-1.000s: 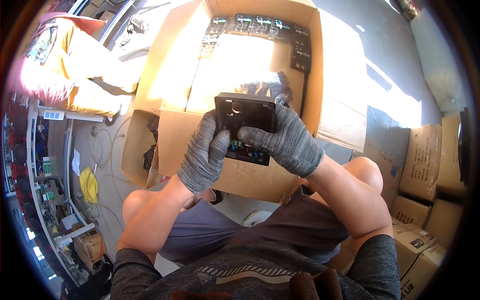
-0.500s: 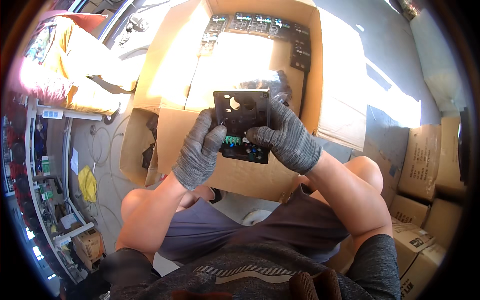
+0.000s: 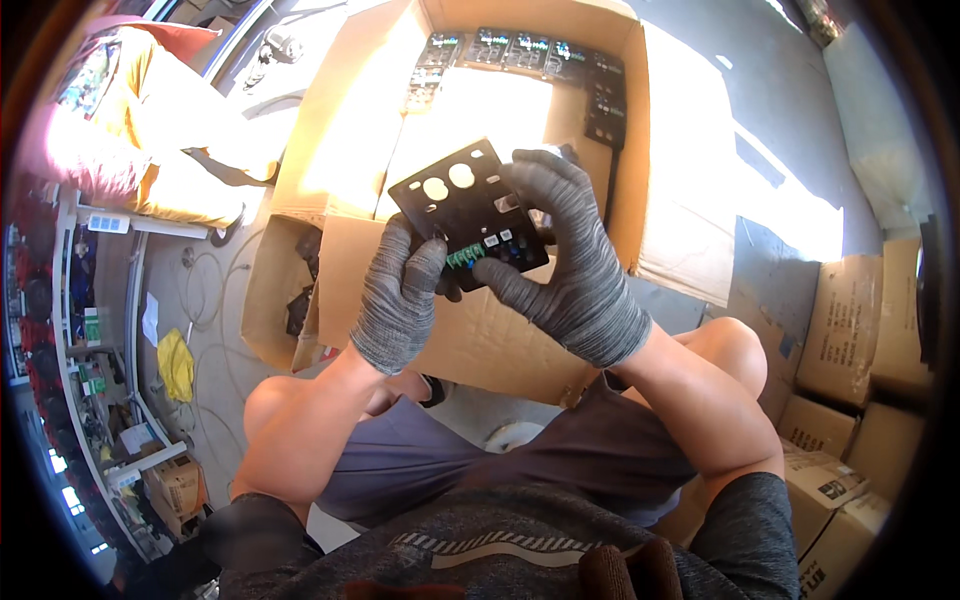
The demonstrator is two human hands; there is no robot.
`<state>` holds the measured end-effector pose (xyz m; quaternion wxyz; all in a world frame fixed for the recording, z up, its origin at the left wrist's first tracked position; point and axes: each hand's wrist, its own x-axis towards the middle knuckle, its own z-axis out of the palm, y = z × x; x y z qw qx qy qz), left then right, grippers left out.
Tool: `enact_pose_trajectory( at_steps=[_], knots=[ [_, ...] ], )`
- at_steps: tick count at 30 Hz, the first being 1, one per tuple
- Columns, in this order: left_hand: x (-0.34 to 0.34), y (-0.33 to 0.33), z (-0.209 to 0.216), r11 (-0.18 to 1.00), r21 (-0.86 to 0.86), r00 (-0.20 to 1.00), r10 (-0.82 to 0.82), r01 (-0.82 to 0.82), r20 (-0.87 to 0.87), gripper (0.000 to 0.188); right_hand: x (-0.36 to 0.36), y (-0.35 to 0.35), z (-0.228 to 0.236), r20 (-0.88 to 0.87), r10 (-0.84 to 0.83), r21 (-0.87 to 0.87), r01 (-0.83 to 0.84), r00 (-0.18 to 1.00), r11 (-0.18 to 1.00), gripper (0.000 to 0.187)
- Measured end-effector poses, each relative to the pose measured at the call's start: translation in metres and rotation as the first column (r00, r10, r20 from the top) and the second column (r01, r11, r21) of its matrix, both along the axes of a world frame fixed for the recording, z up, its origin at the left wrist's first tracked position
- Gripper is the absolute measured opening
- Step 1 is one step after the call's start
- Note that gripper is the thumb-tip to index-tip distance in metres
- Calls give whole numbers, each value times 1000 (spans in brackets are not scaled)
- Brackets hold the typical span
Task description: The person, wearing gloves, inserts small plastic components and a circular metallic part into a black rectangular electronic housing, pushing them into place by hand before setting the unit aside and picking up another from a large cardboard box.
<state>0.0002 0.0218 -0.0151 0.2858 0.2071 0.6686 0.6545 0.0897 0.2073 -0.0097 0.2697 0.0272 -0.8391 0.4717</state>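
Observation:
In front of me, over a big cardboard carton [image 3: 357, 262], a black plastic electronic panel [image 3: 462, 212] is held up at a tilt. Two large round holes and several smaller cut-outs show in it, and a green terminal block [image 3: 464, 256] sits near its lower edge. My gloved left hand [image 3: 393, 305] grips the panel's lower left corner, thumb on the face. On the other side, my gloved right hand [image 3: 583, 272] spans the right part, its thumb at the lower edge and its fingers near the upper right corner. The right fingertips' exact contact is partly hidden.
Several similar black units [image 3: 532, 52] line the carton's far and right walls. A smaller box [image 3: 268, 300] with dark parts adjoins on the left. Stacked cartons [image 3: 838, 325] stand right, a shelf rack [image 3: 95, 330] left. Another person's yellow-clad leg [image 3: 190, 120] is far left.
The panel has turned counterclockwise and tilted, its upper part swinging left. My right hand has opened wider and its fingers have risen along the panel's right side; my left hand keeps its grip.

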Motion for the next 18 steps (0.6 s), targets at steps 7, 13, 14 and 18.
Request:
enact_pose_trajectory(
  at_steps=[7,13,14,18],
  knots=[
    [9,11,-2,986,-66,966,135,-153,-221,38,-9,-24,1,169,4,-58,6,986,998,47],
    [16,11,-3,988,-85,906,83,-129,-414,40,-9,-24,4,0,-160,217,156,987,964,43],
    [17,11,-3,989,-89,911,75,-121,-406,40,-10,-23,2,-13,-156,184,155,988,971,41],
    [17,15,0,997,-29,904,53,-72,-425,35,-10,-22,4,-29,-175,187,177,984,966,37]
  ],
)
